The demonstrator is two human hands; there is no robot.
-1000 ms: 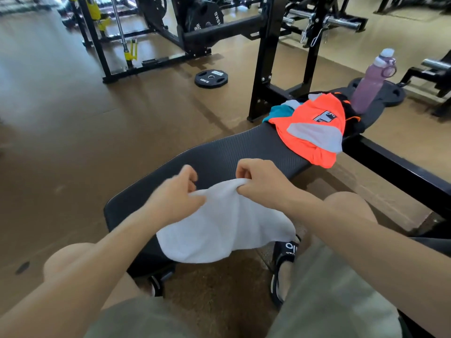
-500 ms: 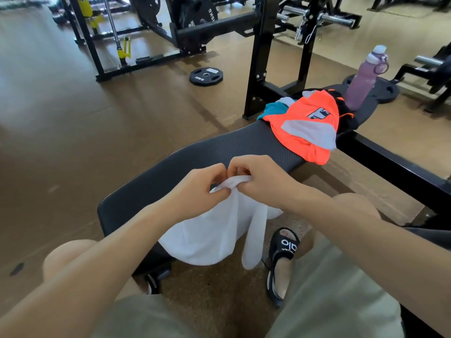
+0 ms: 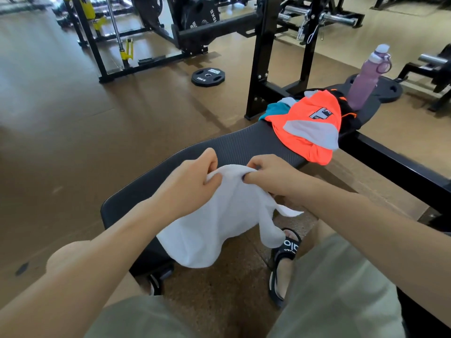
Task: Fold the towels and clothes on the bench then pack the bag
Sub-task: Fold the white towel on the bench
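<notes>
White towel (image 3: 219, 215) | top edge pinched by both hands | left hand (image 3: 188, 184), right hand (image 3: 271, 174)

the orange shirt (image 3: 307, 123) hides most of the teal garment (image 3: 274, 109) beneath it.

Our bench (image 3: 239, 147), near end to far

We hold the towel (image 3: 219, 215) over its near end; clothes (image 3: 310, 128) and a bottle (image 3: 366, 79) sit at the far end.
</notes>
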